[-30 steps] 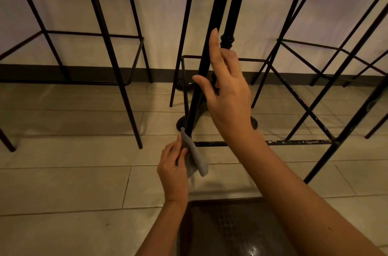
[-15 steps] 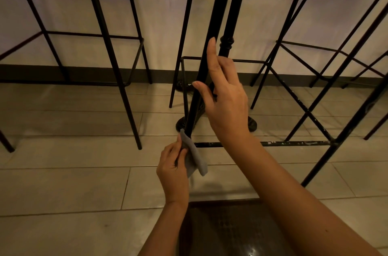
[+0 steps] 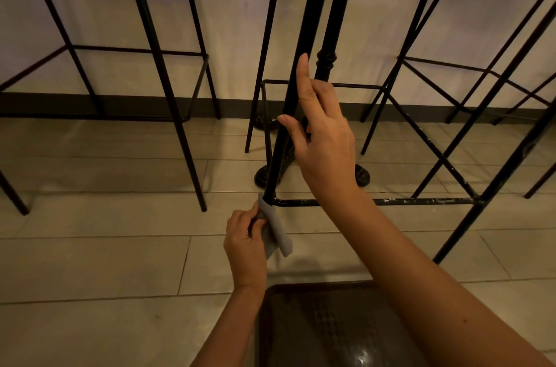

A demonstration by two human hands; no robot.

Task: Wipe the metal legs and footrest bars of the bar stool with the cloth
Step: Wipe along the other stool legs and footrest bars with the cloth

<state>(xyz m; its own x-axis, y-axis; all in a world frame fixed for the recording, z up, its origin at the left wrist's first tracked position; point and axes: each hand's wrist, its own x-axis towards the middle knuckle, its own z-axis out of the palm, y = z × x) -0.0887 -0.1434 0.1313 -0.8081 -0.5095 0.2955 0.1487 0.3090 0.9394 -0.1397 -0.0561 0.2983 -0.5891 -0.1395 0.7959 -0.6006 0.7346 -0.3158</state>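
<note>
While the right hand (image 3: 323, 138) hangs on higher up the thin black metal stool leg (image 3: 296, 87), the left hand (image 3: 245, 242) has barely shifted over the last second: the folded grey cloth (image 3: 278, 229) sits at the same spot, wrapped round the leg right at the joint with the front black footrest bar (image 3: 391, 201). Right hand has slid a touch down the leg, nothing more.

Hand states: left pinches the cloth against the leg, fingers curled round it. Right has thumb hooked round the leg's near side, index finger straight and laid up along it, other fingers half-curled behind.

My read: cloth is at the bottom of a stroke, or working the weld. Lower leg section below the joint is hidden by cloth and hand, can't tell if it's done. The footrest bar looks like the obvious next surface.

Materials:
- Leg: slim tube or rod, smooth, dark, slightly glossy.
- Footrest bar: same stock, but with pale scuffs and chipped paint along its length; likely to snag or need more pressure.
- Cloth: soft, matte, folded into a thick pad, loose end hanging down.
- Brown stool seat (image 3: 331, 327): textured, woven-looking, glossy highlight near the bottom edge.
- Pale plank-tile floor (image 3: 90, 261), matte.
- Behind: turned black table pedestal (image 3: 326, 61) with knobbed rings, and similar wire-frame stools (image 3: 168, 87) either side.
</note>
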